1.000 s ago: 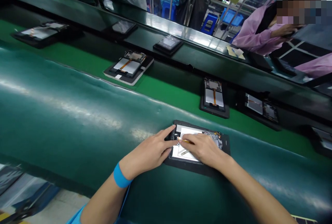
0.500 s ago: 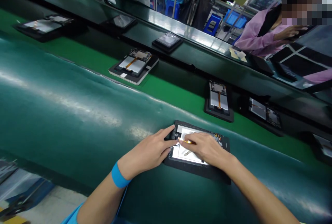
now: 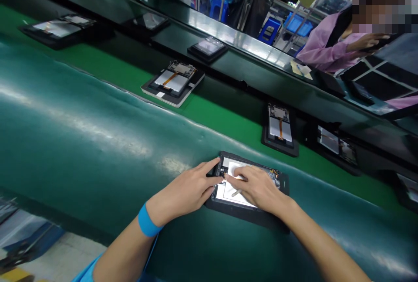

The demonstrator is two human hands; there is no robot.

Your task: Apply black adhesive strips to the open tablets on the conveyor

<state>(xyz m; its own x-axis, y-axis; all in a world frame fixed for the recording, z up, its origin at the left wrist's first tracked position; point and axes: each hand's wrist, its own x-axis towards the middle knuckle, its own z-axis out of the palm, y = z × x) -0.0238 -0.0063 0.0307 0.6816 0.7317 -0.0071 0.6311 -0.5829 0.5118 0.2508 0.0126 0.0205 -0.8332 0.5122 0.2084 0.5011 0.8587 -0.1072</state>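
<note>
An opened tablet (image 3: 229, 188), its white inner face and circuit parts showing, lies on a black foam pad (image 3: 248, 216) on the bench before me. My left hand (image 3: 192, 186) has its fingers spread, the fingertips touching the tablet's left end. Over the middle of the tablet, my right hand (image 3: 261, 186) is closed, thumb tip close to my left index finger. A slim pale tool (image 3: 235, 193) sticks out from under its palm; the rest of it is hidden. What the right thumb presses on is covered.
Beyond the bench's edge runs a green belt (image 3: 225, 116) carrying opened tablets on pads, among them one tablet (image 3: 173, 79) and another (image 3: 280, 127). A screen device (image 3: 208, 47) sits on the ledge behind. Across the line, a person in a pink sleeve (image 3: 321, 38) works.
The tablets on the belt have shifted slightly rightward. My right thumb and fingers have moved a little, and the orange strip seen beside them is now covered. My left hand stays in place.
</note>
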